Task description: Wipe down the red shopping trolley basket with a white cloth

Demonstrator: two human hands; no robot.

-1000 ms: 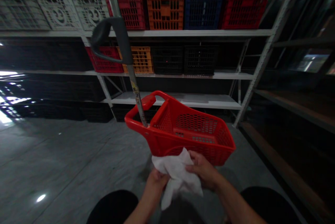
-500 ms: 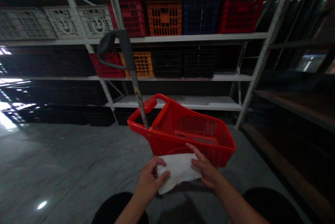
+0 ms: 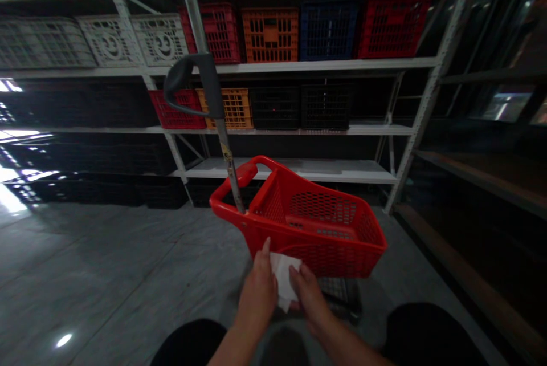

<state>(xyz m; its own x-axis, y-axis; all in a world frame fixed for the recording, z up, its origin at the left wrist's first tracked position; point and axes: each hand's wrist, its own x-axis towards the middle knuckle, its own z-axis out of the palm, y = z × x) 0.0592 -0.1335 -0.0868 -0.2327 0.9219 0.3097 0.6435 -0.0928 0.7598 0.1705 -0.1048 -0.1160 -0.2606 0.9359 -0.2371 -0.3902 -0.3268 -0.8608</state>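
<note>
A folded white cloth (image 3: 284, 275) is held between my two hands, low in front of the red shopping cart (image 3: 316, 240). My left hand (image 3: 262, 277) presses along the cloth's left side, with one finger pointing up toward the cart's side wall. Gripping the right edge is my right hand (image 3: 305, 286), its thumb lying over the front of the cloth. Both hands are near the cart's basket; whether the left fingertip touches it I cannot tell. A metal pole with a dark grey loop handle (image 3: 213, 86) rises at the cart's handle end.
Behind the cart stands a white metal rack (image 3: 299, 169) carrying crates, among them an orange crate (image 3: 270, 34), a blue crate (image 3: 329, 29) and white crates (image 3: 160, 39). Dark shelving (image 3: 474, 169) runs along the right. The grey floor (image 3: 128, 257) spreads to the left.
The cloth, spread wide between my hands before, is now folded narrower. My hands have come closer together, the right one moving left.
</note>
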